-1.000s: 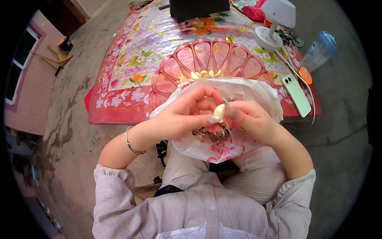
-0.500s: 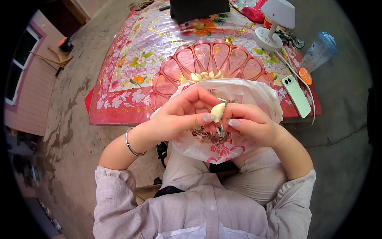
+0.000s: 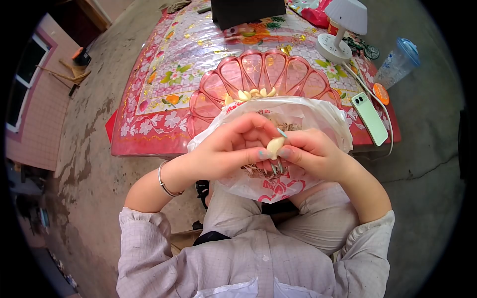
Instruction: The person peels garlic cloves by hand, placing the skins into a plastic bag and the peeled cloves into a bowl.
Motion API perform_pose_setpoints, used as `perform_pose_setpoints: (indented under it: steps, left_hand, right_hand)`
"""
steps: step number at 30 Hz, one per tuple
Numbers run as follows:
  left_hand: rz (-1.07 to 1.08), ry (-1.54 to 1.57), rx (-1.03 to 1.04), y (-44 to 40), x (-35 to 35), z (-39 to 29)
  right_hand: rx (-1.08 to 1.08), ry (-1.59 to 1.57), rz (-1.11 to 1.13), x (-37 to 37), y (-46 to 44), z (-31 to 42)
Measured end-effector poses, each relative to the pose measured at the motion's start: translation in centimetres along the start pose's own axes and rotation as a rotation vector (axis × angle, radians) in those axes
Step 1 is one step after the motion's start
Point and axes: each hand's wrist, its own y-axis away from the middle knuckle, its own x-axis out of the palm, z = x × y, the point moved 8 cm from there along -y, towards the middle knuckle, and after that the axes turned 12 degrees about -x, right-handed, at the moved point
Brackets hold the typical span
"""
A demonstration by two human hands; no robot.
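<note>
A pale garlic clove is pinched between my two hands over an open white plastic bag. My left hand grips it with thumb and fingers from the left. From the other side, the thumb and fingers of my right hand press on it. Brown papery garlic skins lie inside the bag below my fingers. Beyond the bag, several peeled garlic cloves sit in a pink, petal-shaped clear bowl, whose near part the bag hides.
The table has a floral plastic cover. On its right are a light green phone, a white cable, an orange round object, a white lamp and a lidded clear cup. A black stand is at the back.
The clove has turned slightly and shifted a little right and down. My right thumb has moved up onto it, and my left fingers have shifted.
</note>
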Motion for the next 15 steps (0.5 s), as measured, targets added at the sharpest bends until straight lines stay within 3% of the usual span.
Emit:
perform_pose_setpoints:
  steps: [12, 15]
  left_hand:
    - [-0.014, 0.317, -0.022, -0.1, -1.0, 0.1]
    - [0.03, 0.401, -0.002, -0.4, -1.4, 0.4]
  right_hand:
    - [-0.148, -0.146, -0.017, 0.1, -0.1, 0.4]
    - [-0.08, -0.155, -0.035, 0.0, -0.2, 0.1]
